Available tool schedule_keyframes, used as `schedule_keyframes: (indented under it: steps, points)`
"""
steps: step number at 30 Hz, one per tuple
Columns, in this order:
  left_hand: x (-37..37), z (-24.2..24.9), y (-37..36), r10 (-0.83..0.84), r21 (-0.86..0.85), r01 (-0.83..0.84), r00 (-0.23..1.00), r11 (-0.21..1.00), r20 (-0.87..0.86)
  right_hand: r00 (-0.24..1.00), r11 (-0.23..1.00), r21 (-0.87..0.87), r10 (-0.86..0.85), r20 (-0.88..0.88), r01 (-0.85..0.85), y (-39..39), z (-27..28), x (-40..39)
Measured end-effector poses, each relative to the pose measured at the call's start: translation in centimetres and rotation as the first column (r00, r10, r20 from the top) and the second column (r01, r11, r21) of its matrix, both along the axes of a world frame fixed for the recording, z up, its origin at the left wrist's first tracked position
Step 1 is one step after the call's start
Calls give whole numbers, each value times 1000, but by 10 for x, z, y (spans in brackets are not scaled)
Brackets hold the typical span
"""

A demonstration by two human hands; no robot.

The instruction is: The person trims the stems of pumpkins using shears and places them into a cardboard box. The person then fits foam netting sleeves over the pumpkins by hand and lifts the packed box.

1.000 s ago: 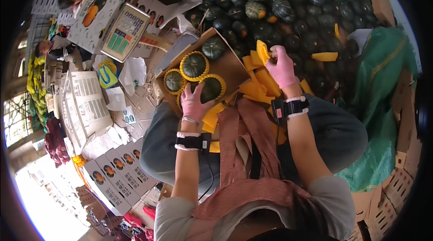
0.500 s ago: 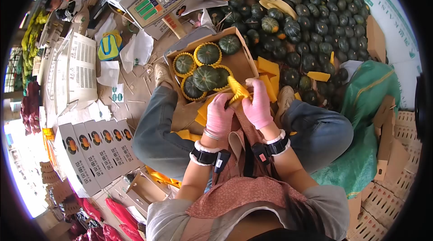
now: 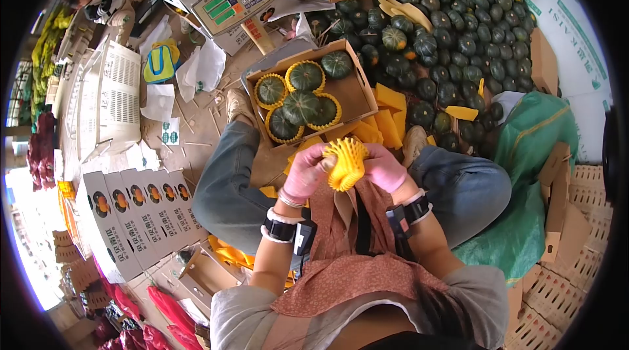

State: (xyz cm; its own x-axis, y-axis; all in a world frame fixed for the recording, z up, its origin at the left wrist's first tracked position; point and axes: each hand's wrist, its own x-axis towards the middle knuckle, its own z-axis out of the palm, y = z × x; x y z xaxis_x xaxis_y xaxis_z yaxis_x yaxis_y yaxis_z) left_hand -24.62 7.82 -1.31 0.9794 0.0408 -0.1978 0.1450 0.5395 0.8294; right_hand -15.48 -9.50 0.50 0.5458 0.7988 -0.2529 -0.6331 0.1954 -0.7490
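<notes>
Between my two pink-gloved hands a yellow foam net sleeve (image 3: pixel 345 165) is bunched and partly opened out above my lap. My left hand (image 3: pixel 306 171) pinches its left side, and my right hand (image 3: pixel 385 168) grips its right side. Just beyond them stands an open cardboard box (image 3: pixel 357 91) holding several dark green pumpkins (image 3: pixel 301 108). Some of these sit in yellow foam nets, while one pumpkin (image 3: pixel 337 64) in the far right corner has none around it. Flat yellow foam sleeves (image 3: pixel 390 104) lie beside the box on its right.
A large heap of green pumpkins (image 3: pixel 458 29) spreads at the back right. A digital scale (image 3: pixel 229 6) stands behind the box. Printed cartons (image 3: pixel 141 219) and a white plastic crate (image 3: pixel 111 101) are on the left. A green sack (image 3: pixel 531 173) lies to the right of my knee.
My hands have come nearer to my body with the foam net. It was narrow and folded and is now spread wider, with its mesh showing.
</notes>
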Motion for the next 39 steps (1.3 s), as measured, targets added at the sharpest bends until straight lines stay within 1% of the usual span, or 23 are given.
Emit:
schedule_keyframes:
  steps: [2, 4, 7, 9, 10, 12, 13, 14, 16, 18, 19, 20, 21, 22, 24, 26, 28, 30, 31, 33, 35, 38, 39]
  points:
    - [6, 10, -12, 86, 161, -93, 995, 983, 50, 953, 973, -176, -96, 288, 151, 6, -20, -5]
    - [12, 2, -16, 156, 420, -261, 951, 869, 269, 949, 947, -161, -244, 201, 278, 16, -9, -12]
    - [8, 19, -19, 76, 756, -260, 960, 601, 270, 967, 962, -130, -223, 122, 238, 16, -8, -13]
    - [7, 21, -15, -57, 363, -14, 981, 932, 185, 971, 971, -143, -163, 177, 190, 6, -16, -8]
    - [4, 21, -11, -132, 110, 115, 976, 987, 171, 955, 974, -154, -119, 272, 165, 2, -17, -5]
    - [-9, 13, 11, -490, -94, 486, 872, 869, -24, 894, 977, -177, -25, 448, 116, -3, -15, 0]
    - [-11, 13, 23, -505, -80, 501, 862, 862, -41, 990, 998, -57, -29, 140, 37, -5, -8, 0]
    - [-12, 13, 33, -520, -69, 516, 852, 854, -59, 961, 982, 188, 33, -275, 21, -14, -9, -5]
    - [-9, 7, 38, -196, -330, 147, 973, 933, -121, 715, 985, 149, 167, -678, -89, -11, 16, -26]
    - [-4, 20, 34, -193, -393, 147, 978, 908, -81, 742, 866, 129, 484, -464, -484, -13, -12, -48]
    - [-5, 12, 30, -261, -435, 194, 960, 880, -99, 810, 863, -20, 466, -356, -505, -16, -1, -42]
    - [-8, 4, 28, -326, -480, 235, 938, 845, -115, 915, 950, 78, 312, -255, -302, -18, -18, -36]
    - [-6, 14, 33, -396, -518, 270, 906, 812, -149, 925, 945, 216, 295, -239, -246, -16, -11, -13]
    - [5, 12, 52, -529, -319, 471, 839, 823, -127, 934, 917, 351, 278, -226, -188, -8, -4, 14]
    - [14, -9, 82, -427, 6, 442, 870, 897, -247, 951, 957, 165, 264, -160, -238, 14, -12, 43]
    - [46, -36, 113, -240, 580, 311, 950, 753, -198, 971, 975, -210, 17, -237, -68, 45, -32, 57]
    - [68, -49, 129, 91, 686, 120, 961, 718, -263, 990, 853, -515, 15, -143, -87, 76, -63, 67]
    - [83, -76, 136, 210, 781, -49, 972, 623, -107, 998, 808, -589, 30, 59, 10, 101, -92, 69]
    - [86, -89, 138, 258, 818, -129, 966, 561, -25, 993, 790, -612, 32, 117, 47, 114, -92, 70]
    - [85, -113, 134, 263, 631, -189, 965, 752, -24, 998, 775, -630, -22, 67, 59, 125, -86, 72]
    - [81, -111, 118, 233, 482, -177, 970, 858, -60, 882, 717, -649, 104, 460, 254, 110, -94, 73]
    - [77, -109, 83, 242, 548, -169, 968, 820, -64, 649, 711, -539, 153, 745, 451, 82, -96, 80]
    - [81, -112, 78, 260, 665, -184, 965, 724, -16, 614, 745, -499, 155, 774, 442, 74, -103, 84]
